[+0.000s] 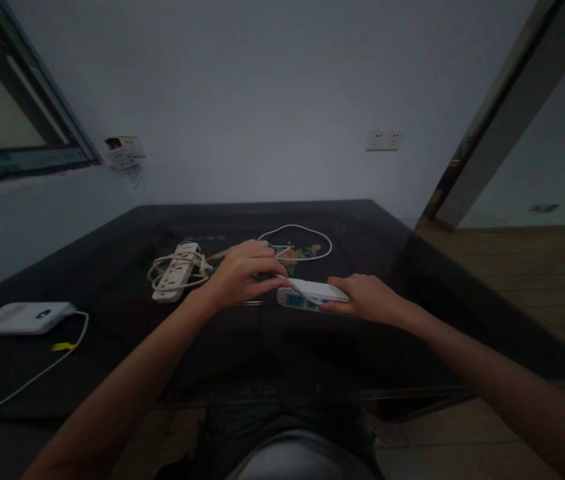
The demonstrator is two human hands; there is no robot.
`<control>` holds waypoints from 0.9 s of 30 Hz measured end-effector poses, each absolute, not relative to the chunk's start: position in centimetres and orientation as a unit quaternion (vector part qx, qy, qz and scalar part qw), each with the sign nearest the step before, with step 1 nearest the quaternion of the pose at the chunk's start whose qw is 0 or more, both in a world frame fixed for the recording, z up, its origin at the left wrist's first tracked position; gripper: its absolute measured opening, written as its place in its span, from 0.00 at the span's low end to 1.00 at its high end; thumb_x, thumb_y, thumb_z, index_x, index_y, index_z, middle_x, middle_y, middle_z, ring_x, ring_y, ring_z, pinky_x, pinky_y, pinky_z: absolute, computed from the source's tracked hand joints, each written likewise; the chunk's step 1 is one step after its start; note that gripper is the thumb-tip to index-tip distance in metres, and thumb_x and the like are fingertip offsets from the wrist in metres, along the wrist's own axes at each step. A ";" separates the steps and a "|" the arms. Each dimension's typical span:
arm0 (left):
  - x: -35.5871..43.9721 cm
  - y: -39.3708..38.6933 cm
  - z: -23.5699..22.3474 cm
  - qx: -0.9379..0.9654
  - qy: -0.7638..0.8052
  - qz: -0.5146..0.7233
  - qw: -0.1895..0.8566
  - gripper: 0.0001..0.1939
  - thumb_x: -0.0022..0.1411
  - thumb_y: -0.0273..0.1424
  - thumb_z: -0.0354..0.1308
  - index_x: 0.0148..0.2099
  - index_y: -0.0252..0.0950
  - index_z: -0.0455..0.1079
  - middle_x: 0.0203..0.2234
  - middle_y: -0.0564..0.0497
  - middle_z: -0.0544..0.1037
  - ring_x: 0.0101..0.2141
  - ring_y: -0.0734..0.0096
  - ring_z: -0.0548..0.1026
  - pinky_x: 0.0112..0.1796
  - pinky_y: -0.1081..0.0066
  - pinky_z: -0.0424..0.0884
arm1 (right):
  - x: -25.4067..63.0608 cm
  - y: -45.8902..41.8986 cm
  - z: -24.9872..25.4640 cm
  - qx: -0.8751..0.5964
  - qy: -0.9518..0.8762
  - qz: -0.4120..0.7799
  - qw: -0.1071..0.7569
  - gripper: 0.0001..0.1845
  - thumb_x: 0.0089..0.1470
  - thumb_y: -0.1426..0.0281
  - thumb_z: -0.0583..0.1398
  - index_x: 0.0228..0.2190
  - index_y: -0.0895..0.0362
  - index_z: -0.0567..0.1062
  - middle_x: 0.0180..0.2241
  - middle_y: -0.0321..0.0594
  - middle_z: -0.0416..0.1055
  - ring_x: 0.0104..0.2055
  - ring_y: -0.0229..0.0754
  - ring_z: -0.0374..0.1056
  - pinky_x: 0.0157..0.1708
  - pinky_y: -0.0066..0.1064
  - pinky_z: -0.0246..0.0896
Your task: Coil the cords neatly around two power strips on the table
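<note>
A white power strip (312, 294) with blue sockets lies on the dark table (242, 353) in front of me. My right hand (370, 298) grips its right end, fingers wrapped over it. My left hand (245, 272) is curled at the strip's left end, fingertips pinched by its edge; what they pinch is too small to make out. A white cable (307, 233) loops on the table just behind both hands.
A second white power strip (176, 272) wrapped in its own cord lies left of my left hand. A flat white device (20, 317) with a cable sits at the table's left edge. Wall sockets (383, 140) are on the far wall; a doorway opens at the right.
</note>
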State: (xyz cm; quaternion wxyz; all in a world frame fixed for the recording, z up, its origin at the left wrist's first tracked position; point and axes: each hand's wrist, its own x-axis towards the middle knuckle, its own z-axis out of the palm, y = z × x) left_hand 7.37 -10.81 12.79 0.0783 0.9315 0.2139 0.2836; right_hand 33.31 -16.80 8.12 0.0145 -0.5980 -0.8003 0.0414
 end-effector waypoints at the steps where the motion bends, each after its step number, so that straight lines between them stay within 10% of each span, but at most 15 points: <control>1: 7.6 -10.7 13.1 0.932 0.207 0.281 0.095 0.12 0.58 0.43 0.57 0.30 0.43 0.75 0.22 0.51 0.72 0.30 0.66 0.68 0.38 0.66 0.64 | 33.0 -17.2 8.2 -0.592 -0.805 0.035 0.009 0.30 0.51 0.42 0.52 0.39 0.54 0.73 0.32 0.47 0.75 0.32 0.49 0.70 0.27 0.30 0.52; 13: 10.2 -8.4 13.2 0.892 0.189 0.229 0.342 0.12 0.57 0.39 0.54 0.30 0.37 0.71 0.25 0.53 0.70 0.28 0.72 0.66 0.31 0.72 0.62 | 30.7 -18.8 9.3 -0.552 -0.829 0.084 0.010 0.31 0.48 0.40 0.53 0.37 0.53 0.73 0.33 0.46 0.75 0.33 0.50 0.70 0.28 0.31 0.52; 27: 11.4 -8.3 7.0 0.840 0.193 0.321 0.393 0.24 0.63 0.48 0.42 0.30 0.34 0.68 0.26 0.48 0.71 0.31 0.66 0.70 0.36 0.66 0.68 | 28.8 -20.1 13.4 -0.533 -0.810 0.195 0.149 0.21 0.48 0.51 0.61 0.29 0.58 0.70 0.24 0.35 0.67 0.23 0.34 0.59 0.22 0.25 0.43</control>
